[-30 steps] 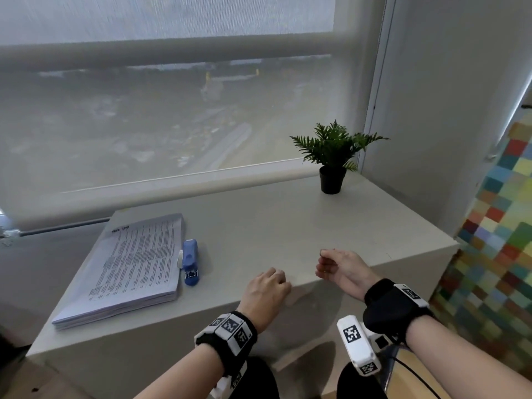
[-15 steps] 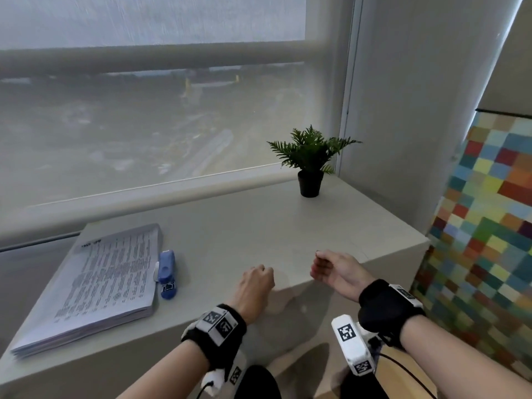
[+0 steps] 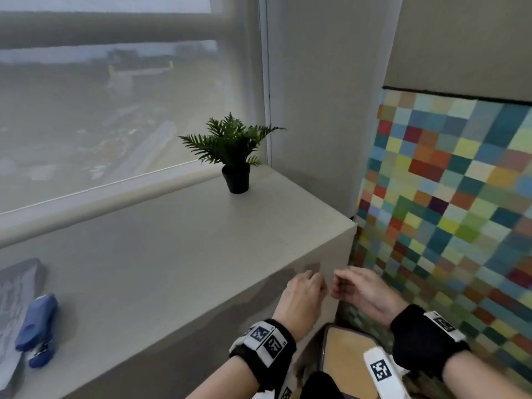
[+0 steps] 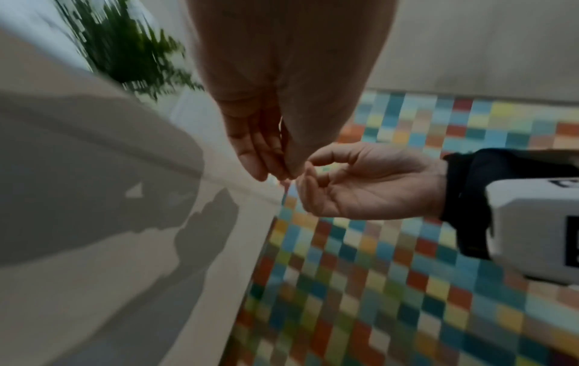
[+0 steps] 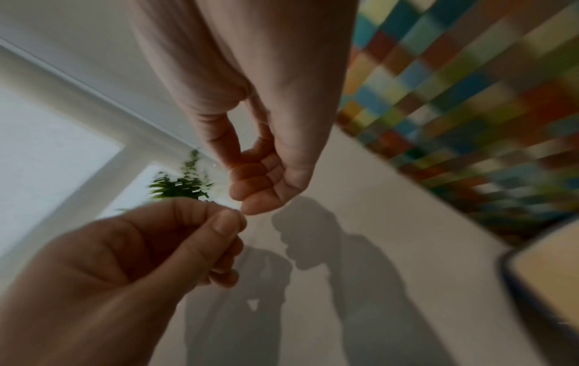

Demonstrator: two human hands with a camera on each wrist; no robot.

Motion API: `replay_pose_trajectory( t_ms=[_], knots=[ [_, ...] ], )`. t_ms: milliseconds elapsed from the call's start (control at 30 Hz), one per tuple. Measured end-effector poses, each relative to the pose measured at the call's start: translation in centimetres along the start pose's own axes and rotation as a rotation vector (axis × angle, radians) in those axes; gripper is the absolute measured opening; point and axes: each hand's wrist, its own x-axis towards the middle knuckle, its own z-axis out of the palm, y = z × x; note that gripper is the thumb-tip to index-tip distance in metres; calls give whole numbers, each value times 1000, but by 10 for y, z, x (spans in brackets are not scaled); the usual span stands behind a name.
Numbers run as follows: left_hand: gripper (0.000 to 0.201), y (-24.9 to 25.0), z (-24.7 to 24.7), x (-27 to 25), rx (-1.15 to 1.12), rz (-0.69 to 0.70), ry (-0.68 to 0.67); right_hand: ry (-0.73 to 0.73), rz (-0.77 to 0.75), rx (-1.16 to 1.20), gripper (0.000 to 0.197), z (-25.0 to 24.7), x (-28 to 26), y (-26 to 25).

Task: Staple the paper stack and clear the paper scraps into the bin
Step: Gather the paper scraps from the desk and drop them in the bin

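Note:
The printed paper stack [image 3: 14, 300] lies at the far left of the pale ledge [image 3: 172, 254], with the blue stapler [image 3: 37, 329] beside it on its right. Both hands hang off the ledge's front right corner, above a dark-rimmed bin [image 3: 345, 331] with a tan inside. My left hand [image 3: 321, 286] has its thumb pressed to bunched fingertips [image 4: 260, 170]. Facing it and almost touching, my right hand [image 3: 338, 283] has thumb and index finger closed in a ring [image 4: 308, 168], the other fingers curled. No scrap shows in either hand.
A small potted fern [image 3: 234, 156] stands at the ledge's back right corner by the window. A wall of coloured squares [image 3: 446, 211] runs along the right, close to the bin [image 5: 548, 260]. The ledge's front face drops straight down beside my hands.
Both hands have left the ledge's front edge and moved right, past its corner, and closer together over the bin. My view has swung right, pushing paper and stapler to the left edge.

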Motion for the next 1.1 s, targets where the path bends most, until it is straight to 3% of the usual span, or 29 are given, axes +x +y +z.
replay_pose_trajectory(
  t_ms=[167, 367, 467, 533, 600, 767, 900, 1000, 1100],
  knots=[
    [23, -7, 80, 21, -68, -35, -270, 131, 131, -77, 23, -72, 15, 48],
    [20, -43, 179, 48, -166, -133, -653, 177, 347, -222, 25, -142, 52, 126],
    [19, -58, 220, 51, -201, -200, -781, 192, 440, -271, 23, -164, 71, 161],
    [21, -67, 247, 48, -197, -217, -816, 183, 500, -350, 18, -175, 83, 184],
    [9, -78, 274, 46, -153, -150, -804, 167, 545, -433, 18, -181, 95, 206],
    [17, -97, 318, 45, -172, -137, -793, 106, 563, -692, 32, -182, 113, 252],
    [26, -106, 343, 45, -76, -129, -815, 145, 527, -855, 12, -176, 120, 274],
    [23, -112, 356, 44, 54, -109, -866, 199, 465, -902, 36, -174, 127, 287],
    [29, -115, 364, 42, 130, -75, -905, 245, 502, -918, 33, -174, 132, 295]
  ],
)
